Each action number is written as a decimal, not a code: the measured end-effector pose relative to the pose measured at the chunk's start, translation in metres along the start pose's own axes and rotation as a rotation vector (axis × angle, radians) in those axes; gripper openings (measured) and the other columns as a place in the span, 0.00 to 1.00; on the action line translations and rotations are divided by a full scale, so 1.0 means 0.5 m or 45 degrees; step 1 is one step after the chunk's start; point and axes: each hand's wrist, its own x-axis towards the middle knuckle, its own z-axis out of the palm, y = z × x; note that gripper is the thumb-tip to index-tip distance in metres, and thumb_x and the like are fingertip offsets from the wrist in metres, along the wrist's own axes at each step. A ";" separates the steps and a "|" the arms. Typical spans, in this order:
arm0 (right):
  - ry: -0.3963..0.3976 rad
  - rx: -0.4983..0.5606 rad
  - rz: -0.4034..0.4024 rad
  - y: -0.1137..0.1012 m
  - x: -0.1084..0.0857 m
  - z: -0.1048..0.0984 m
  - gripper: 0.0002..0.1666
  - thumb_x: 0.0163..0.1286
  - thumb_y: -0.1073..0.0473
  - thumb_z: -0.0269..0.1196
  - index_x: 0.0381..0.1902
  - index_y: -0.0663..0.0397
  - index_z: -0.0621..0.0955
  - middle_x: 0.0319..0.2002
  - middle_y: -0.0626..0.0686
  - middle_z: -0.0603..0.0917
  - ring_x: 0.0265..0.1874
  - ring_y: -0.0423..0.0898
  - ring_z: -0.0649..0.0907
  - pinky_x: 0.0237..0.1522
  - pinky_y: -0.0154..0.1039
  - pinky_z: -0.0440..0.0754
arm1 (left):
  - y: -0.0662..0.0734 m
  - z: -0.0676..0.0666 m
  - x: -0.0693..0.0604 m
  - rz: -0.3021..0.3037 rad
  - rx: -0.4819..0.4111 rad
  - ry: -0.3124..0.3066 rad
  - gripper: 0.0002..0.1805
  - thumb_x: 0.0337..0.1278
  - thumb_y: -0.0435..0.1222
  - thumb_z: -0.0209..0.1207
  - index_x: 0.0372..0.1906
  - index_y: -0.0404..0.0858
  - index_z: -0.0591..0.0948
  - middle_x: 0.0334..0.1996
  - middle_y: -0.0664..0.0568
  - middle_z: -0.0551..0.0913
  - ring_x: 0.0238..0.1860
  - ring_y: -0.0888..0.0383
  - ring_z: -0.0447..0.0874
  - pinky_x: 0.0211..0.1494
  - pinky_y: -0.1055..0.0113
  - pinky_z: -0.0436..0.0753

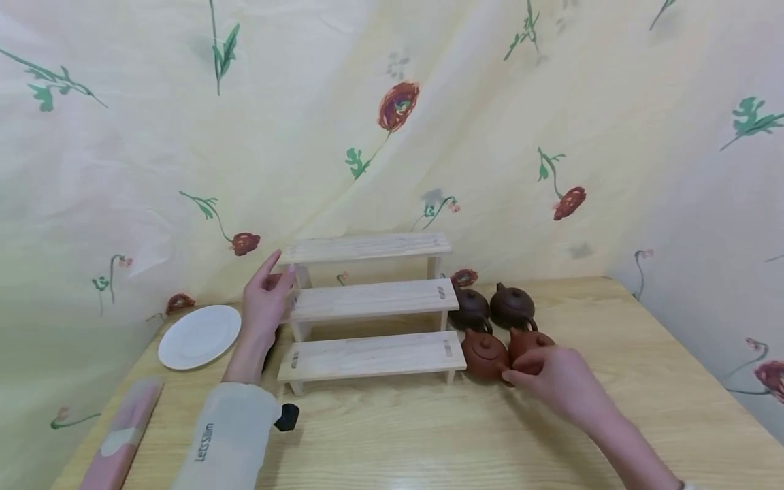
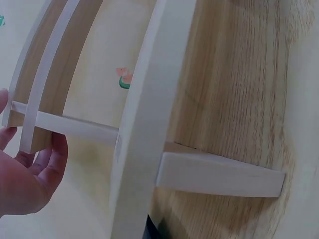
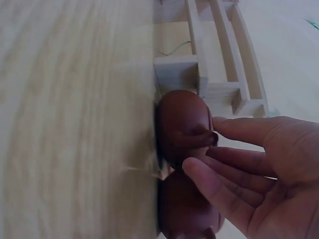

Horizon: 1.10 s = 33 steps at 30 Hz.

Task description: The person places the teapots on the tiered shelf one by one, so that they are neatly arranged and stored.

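A pale wooden three-tier stand [image 1: 370, 357] rises in steps on the table. At its upper left end my left hand [image 1: 265, 299] holds the stand; in the left wrist view, curled fingers [image 2: 52, 162] go round the board ends. On the right are two reddish-brown teapots [image 1: 485, 355] in front and two dark brown teapots [image 1: 513, 306] behind. My right hand [image 1: 560, 381] reaches to the front left reddish teapot. In the right wrist view its thumb and index finger stand either side of that pot's projecting part [image 3: 197, 138], with a visible gap.
A white plate [image 1: 199, 337] lies at the back left, and a pink packet [image 1: 122, 435] near the left table edge. Something black, partly hidden, sits behind my left forearm. A flowered cloth [image 1: 343, 122] hangs behind the wooden table [image 1: 380, 442].
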 end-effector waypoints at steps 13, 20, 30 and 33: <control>0.027 -0.094 -0.036 -0.011 -0.010 0.027 0.06 0.66 0.57 0.75 0.29 0.50 0.91 0.22 0.42 0.86 0.23 0.39 0.79 0.31 0.39 0.75 | 0.001 0.013 0.002 -0.006 0.105 0.100 0.29 0.75 0.47 0.63 0.76 0.50 0.75 0.31 0.63 0.78 0.35 0.66 0.74 0.38 0.75 0.73; 0.180 -0.123 -0.102 -0.015 -0.014 0.037 0.06 0.64 0.61 0.76 0.26 0.51 0.90 0.22 0.43 0.87 0.21 0.39 0.77 0.27 0.37 0.73 | -0.001 0.008 0.005 0.005 0.129 0.096 0.30 0.74 0.48 0.64 0.76 0.50 0.75 0.31 0.62 0.79 0.35 0.67 0.76 0.40 0.75 0.74; 0.285 -0.062 -0.113 -0.026 -0.025 0.020 0.04 0.63 0.62 0.76 0.29 0.55 0.92 0.25 0.47 0.89 0.21 0.40 0.76 0.26 0.35 0.71 | 0.006 0.006 0.006 0.015 0.169 0.081 0.30 0.75 0.48 0.63 0.77 0.49 0.75 0.32 0.59 0.79 0.36 0.64 0.75 0.40 0.74 0.74; 0.301 -0.072 -0.130 -0.029 -0.027 0.008 0.03 0.63 0.63 0.76 0.30 0.56 0.92 0.25 0.48 0.89 0.21 0.39 0.76 0.25 0.34 0.70 | 0.007 0.006 0.007 0.015 0.158 0.078 0.30 0.74 0.47 0.64 0.77 0.49 0.75 0.32 0.59 0.78 0.36 0.64 0.75 0.38 0.74 0.74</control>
